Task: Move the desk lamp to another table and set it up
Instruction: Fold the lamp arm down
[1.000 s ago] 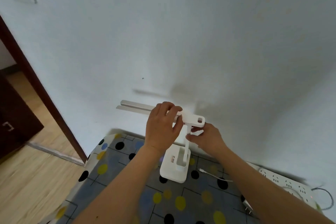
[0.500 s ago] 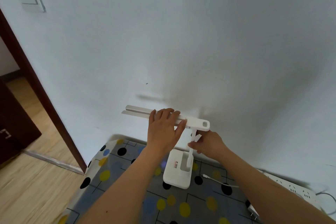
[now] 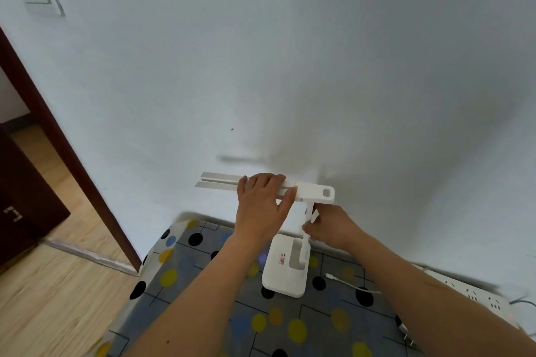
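Note:
A white folding desk lamp stands on a table with a grey cloth (image 3: 203, 293) dotted yellow, black and blue. Its flat base (image 3: 282, 275) rests on the cloth near the wall. The lamp head (image 3: 223, 181), two long white bars, reaches out level to the left from a block at the top of the stem. My left hand (image 3: 261, 206) lies over the bars, fingers curled over the far edge and thumb at the near edge by the hinge. My right hand (image 3: 327, 227) pinches the thin upright stem just under the head.
A loose white cable plug (image 3: 333, 277) lies on the cloth right of the base. A white power strip (image 3: 470, 295) sits at the right edge by the wall. A dark door frame (image 3: 66, 153) and wooden floor (image 3: 52, 298) lie to the left.
The lamp head has settled flatter and level. My left hand has shifted from a loose grasp near the hinge to lying over the bars. My right hand stays on the stem.

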Demonstrator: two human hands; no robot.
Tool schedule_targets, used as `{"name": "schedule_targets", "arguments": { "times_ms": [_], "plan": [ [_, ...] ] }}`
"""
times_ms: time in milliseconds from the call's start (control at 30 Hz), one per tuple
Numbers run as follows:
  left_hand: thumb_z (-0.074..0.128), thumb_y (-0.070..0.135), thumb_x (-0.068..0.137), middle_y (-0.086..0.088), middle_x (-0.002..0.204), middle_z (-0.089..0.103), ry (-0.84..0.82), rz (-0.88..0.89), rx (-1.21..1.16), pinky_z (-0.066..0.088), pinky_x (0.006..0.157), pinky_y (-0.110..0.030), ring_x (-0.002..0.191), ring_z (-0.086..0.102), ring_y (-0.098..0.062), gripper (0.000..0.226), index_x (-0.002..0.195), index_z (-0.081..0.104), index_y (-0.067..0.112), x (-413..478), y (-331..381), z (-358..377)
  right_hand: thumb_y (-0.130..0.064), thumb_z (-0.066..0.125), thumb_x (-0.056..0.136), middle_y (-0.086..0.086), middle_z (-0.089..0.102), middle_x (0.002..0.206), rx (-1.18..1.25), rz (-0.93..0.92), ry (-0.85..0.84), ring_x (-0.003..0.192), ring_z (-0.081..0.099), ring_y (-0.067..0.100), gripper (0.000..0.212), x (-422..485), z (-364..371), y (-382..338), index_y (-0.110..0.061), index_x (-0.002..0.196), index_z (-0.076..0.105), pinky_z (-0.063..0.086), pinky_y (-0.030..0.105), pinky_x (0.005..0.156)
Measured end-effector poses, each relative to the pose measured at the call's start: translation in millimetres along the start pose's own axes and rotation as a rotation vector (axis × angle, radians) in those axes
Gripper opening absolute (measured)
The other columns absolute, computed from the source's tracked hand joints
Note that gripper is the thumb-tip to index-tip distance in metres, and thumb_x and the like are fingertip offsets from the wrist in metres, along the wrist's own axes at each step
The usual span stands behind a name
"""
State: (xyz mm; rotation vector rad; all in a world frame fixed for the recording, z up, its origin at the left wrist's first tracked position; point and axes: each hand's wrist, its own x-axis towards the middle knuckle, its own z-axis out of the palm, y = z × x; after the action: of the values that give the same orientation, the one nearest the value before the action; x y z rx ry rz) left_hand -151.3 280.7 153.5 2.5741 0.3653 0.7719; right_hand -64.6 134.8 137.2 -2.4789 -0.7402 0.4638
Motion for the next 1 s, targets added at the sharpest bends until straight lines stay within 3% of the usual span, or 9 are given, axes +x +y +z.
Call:
{"name": "schedule_targets", "arguments": {
  "times_ms": [233, 367, 467, 567, 700, 867, 1000],
  "plan": [
    [0.047, 0.043, 0.094, 0.004, 0.119, 0.061, -0.002, -0.110, -0.207, 0.029, 0.109, -0.041, 0.114, 0.050, -0.016, 0.035, 0.118, 0.060, 0.020, -5.6, -4.5, 12.9, -0.026, 0.061, 0.085, 0.004, 0.067, 0.103, 0.015, -0.010, 0.003, 0.075, 0.068, 0.016, 0.039, 1.5, 2.7, 2.4, -0.016, 0.122, 0.049, 0.057, 0.034, 0.078],
    [0.048, 0.044, 0.094, 0.006, 0.115, 0.062, -0.017, -0.182, -0.293, 0.038, 0.103, -0.041, 0.101, 0.047, -0.007, 0.034, 0.116, 0.061, 0.021, -3.7, -2.9, 12.5, -0.027, 0.059, 0.086, 0.002, 0.065, 0.102, 0.004, -0.024, 0.007, 0.073, 0.067, 0.014, 0.041, 0.8, 3.8, 1.9, -0.017, 0.124, 0.047, 0.054, 0.029, 0.071],
    [0.048, 0.046, 0.093, 0.005, 0.112, 0.062, -0.068, -0.262, -0.378, 0.044, 0.098, -0.040, 0.103, 0.053, -0.013, 0.035, 0.116, 0.060, 0.022, -3.6, -3.0, 14.0, -0.027, 0.057, 0.087, 0.004, 0.065, 0.109, -0.013, -0.036, 0.006, 0.071, 0.064, 0.013, 0.041, 0.7, 3.6, 1.0, -0.016, 0.125, 0.044, 0.049, 0.025, 0.064],
    [0.049, 0.045, 0.093, 0.004, 0.106, 0.063, -0.104, -0.328, -0.479, 0.045, 0.085, -0.029, 0.098, 0.056, -0.015, 0.033, 0.112, 0.063, 0.023, -5.8, -2.0, 17.7, -0.027, 0.057, 0.088, 0.005, 0.064, 0.112, -0.001, -0.037, 0.001, 0.078, 0.066, 0.019, 0.045, -0.5, 3.4, 1.0, -0.016, 0.128, 0.040, 0.053, 0.030, 0.071],
    [0.052, 0.038, 0.092, 0.010, 0.094, 0.064, -0.127, -0.418, -0.624, 0.038, 0.068, -0.017, 0.084, 0.057, -0.005, 0.019, 0.100, 0.064, 0.027, -7.3, -0.2, 22.8, -0.027, 0.057, 0.088, 0.007, 0.064, 0.112, 0.006, -0.034, -0.008, 0.083, 0.067, 0.023, 0.049, -1.1, 1.6, -0.5, -0.015, 0.131, 0.037, 0.056, 0.039, 0.079],
    [0.052, 0.036, 0.092, 0.020, 0.086, 0.062, -0.206, -0.538, -0.745, 0.038, 0.065, -0.016, 0.082, 0.056, -0.001, 0.011, 0.086, 0.061, 0.038, -6.3, 2.0, 30.2, -0.027, 0.058, 0.086, 0.009, 0.065, 0.106, 0.017, -0.021, -0.006, 0.081, 0.066, 0.025, 0.047, -1.7, 1.2, -1.4, -0.014, 0.126, 0.039, 0.057, 0.044, 0.078],
    [0.051, 0.036, 0.091, 0.011, 0.085, 0.063, -0.247, -0.624, -0.820, 0.038, 0.064, -0.019, 0.079, 0.055, -0.006, 0.015, 0.089, 0.065, 0.030, -5.0, 1.9, 38.6, -0.028, 0.059, 0.085, 0.008, 0.065, 0.099, 0.022, -0.004, 0.004, 0.080, 0.064, 0.023, 0.045, -2.3, 1.4, -1.1, -0.016, 0.124, 0.041, 0.057, 0.041, 0.076]
  ]
}}
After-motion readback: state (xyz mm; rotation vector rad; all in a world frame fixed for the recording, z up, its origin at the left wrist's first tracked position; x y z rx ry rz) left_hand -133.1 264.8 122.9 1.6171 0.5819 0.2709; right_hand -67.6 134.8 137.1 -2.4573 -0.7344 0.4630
